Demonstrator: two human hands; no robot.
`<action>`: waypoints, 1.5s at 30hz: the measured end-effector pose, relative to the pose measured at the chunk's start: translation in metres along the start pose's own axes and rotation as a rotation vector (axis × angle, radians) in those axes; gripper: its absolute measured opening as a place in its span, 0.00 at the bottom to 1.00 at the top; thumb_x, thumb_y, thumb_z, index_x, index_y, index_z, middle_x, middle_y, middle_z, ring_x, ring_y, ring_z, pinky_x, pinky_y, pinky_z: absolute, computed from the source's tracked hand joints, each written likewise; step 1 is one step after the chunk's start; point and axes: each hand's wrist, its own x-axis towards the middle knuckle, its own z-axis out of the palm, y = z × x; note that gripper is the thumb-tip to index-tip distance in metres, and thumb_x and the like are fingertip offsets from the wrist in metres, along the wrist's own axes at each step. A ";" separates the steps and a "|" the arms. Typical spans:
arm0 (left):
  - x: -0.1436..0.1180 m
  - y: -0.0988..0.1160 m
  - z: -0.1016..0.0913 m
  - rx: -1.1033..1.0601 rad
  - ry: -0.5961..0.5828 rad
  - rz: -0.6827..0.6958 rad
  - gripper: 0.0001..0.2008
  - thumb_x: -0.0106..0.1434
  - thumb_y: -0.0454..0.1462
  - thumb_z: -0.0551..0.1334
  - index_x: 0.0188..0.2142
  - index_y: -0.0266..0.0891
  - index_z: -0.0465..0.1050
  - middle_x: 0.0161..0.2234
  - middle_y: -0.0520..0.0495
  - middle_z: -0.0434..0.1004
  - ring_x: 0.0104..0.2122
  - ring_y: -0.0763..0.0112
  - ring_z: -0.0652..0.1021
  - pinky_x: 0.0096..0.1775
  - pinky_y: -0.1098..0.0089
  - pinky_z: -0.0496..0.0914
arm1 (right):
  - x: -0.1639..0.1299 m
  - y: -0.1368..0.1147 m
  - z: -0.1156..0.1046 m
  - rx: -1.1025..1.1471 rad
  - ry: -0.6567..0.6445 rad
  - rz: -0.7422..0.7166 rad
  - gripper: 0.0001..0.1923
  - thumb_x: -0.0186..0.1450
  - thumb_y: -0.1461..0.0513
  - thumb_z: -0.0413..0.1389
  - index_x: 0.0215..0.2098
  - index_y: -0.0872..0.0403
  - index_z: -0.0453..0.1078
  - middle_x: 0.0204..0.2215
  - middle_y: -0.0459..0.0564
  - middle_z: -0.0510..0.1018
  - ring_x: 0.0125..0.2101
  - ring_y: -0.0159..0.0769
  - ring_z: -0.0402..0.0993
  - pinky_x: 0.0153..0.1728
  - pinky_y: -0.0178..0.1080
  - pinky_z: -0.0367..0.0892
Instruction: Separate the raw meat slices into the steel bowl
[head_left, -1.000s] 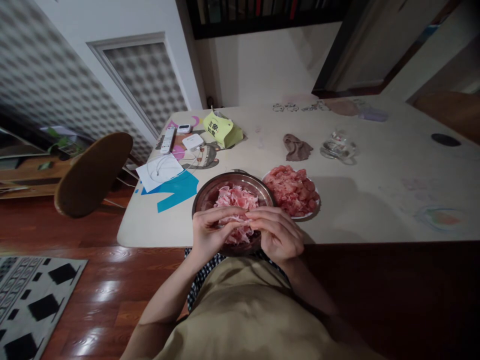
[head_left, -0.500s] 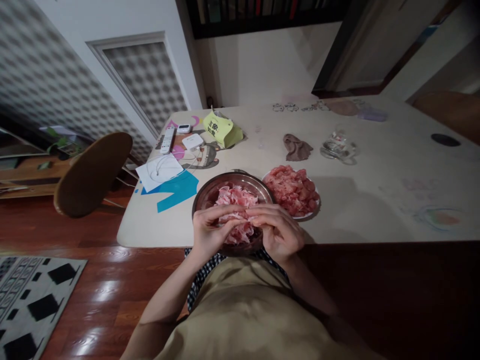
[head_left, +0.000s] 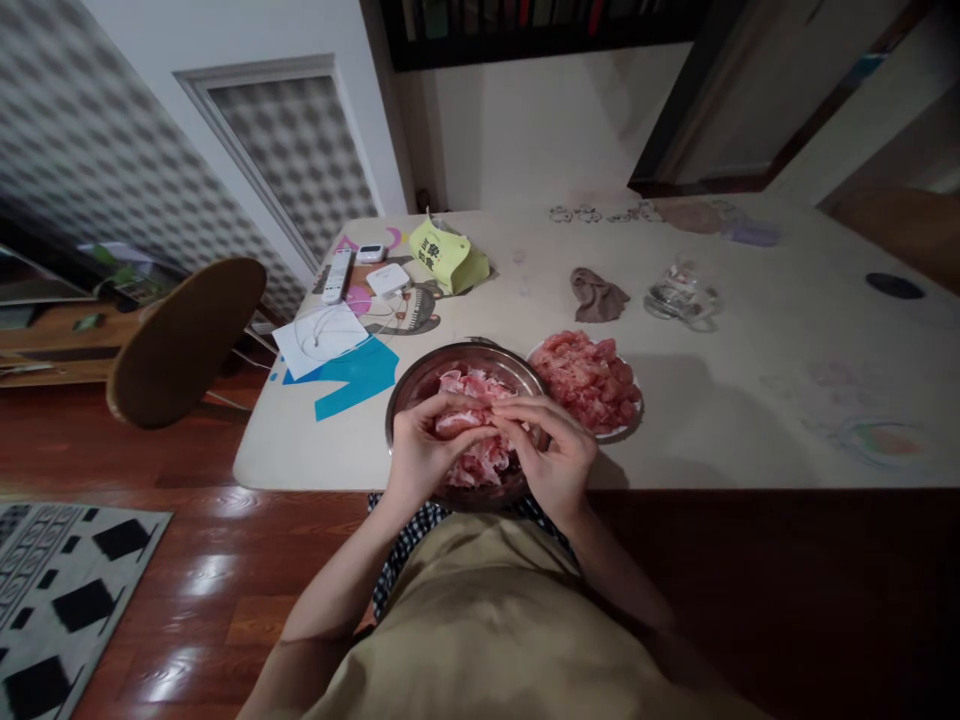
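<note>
Over a metal bowl [head_left: 403, 385] at the table's near edge, my left hand [head_left: 429, 440] and my right hand [head_left: 553, 445] meet at the fingertips. Both are closed in a pinch on a piece of raw meat [head_left: 487, 412], which the fingers partly cover. Beneath them, pink slices of raw meat [head_left: 480, 466] with pale edges lie in the bowl. Touching or almost touching the bowl's right side, a white plate [head_left: 621, 434] bears a heap of redder raw meat [head_left: 585, 378].
On the table [head_left: 690, 430], a brown cloth [head_left: 598, 295] and a clear glass-like object [head_left: 681, 295] lie beyond the plate. Back left are a yellow-green bag [head_left: 448, 256], a remote control [head_left: 337, 276], a white box [head_left: 388, 280], and papers [head_left: 321, 342]. A chair [head_left: 187, 340] stands left.
My right hand has turned slightly and its fingers are straighter over the bowl. My fingertips still meet at the meat. The view has shifted a little.
</note>
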 end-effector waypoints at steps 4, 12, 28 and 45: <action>-0.001 0.001 -0.001 0.007 0.004 0.014 0.09 0.55 0.37 0.76 0.34 0.36 0.80 0.33 0.48 0.85 0.35 0.71 0.84 0.41 0.77 0.77 | 0.002 0.000 -0.003 -0.048 -0.042 -0.115 0.15 0.65 0.72 0.60 0.46 0.50 0.76 0.39 0.49 0.84 0.43 0.37 0.80 0.47 0.43 0.77; -0.008 0.001 -0.003 0.112 0.003 0.090 0.10 0.57 0.30 0.73 0.40 0.38 0.82 0.37 0.48 0.87 0.37 0.71 0.85 0.42 0.79 0.77 | 0.007 -0.001 -0.011 -0.239 -0.140 -0.381 0.19 0.61 0.74 0.62 0.49 0.54 0.77 0.40 0.53 0.84 0.43 0.40 0.79 0.46 0.46 0.79; -0.008 0.009 -0.005 0.090 -0.049 0.028 0.11 0.58 0.31 0.73 0.42 0.39 0.84 0.39 0.46 0.87 0.38 0.66 0.86 0.43 0.74 0.79 | 0.005 0.001 -0.020 -0.270 -0.200 -0.408 0.17 0.62 0.69 0.64 0.50 0.55 0.75 0.42 0.55 0.83 0.44 0.41 0.80 0.48 0.46 0.79; -0.012 0.015 0.001 0.175 -0.006 0.084 0.11 0.58 0.28 0.69 0.40 0.40 0.84 0.36 0.48 0.87 0.34 0.68 0.86 0.39 0.75 0.79 | -0.006 0.001 -0.015 -0.567 -0.055 -0.553 0.21 0.62 0.68 0.65 0.54 0.52 0.75 0.41 0.49 0.86 0.43 0.41 0.83 0.46 0.40 0.80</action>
